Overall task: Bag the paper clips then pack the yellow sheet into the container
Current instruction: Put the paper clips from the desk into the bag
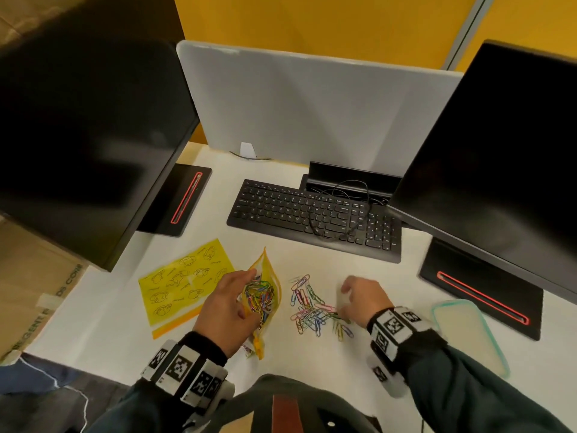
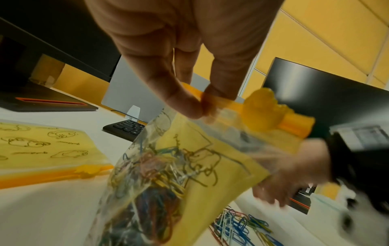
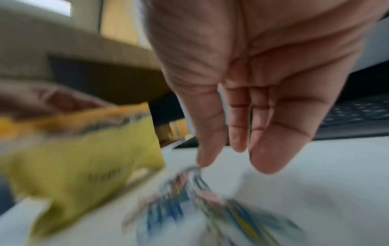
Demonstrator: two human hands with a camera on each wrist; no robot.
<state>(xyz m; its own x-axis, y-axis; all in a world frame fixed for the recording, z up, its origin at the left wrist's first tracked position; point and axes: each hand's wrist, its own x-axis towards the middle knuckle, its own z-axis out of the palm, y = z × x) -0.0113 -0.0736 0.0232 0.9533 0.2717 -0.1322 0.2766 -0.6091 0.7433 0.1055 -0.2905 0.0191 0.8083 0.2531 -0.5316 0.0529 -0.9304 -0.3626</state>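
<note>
My left hand [image 1: 240, 292] pinches the orange zip edge of a yellow zip bag [image 1: 265, 295] and holds its mouth up; thumb and fingers [image 2: 189, 106] close on the strip. Inside the bag [image 2: 200, 166] lie many coloured paper clips. More loose paper clips [image 1: 312, 310] form a pile on the white desk to the right of the bag. Over that pile hovers my right hand [image 1: 352, 295], its fingers [image 3: 267, 149] straight, pointing down and holding nothing, just above the blurred clips [image 3: 185, 199]. The yellow sheet [image 1: 184, 282] lies flat to the left of the bag.
A clear teal-rimmed container [image 1: 462, 326] sits at the desk's right front. Behind the clips lies a black keyboard [image 1: 312, 214] with a cable on it. Two dark monitors [image 1: 87, 145] on black bases flank the desk, and a grey divider [image 1: 312, 114] stands at the back.
</note>
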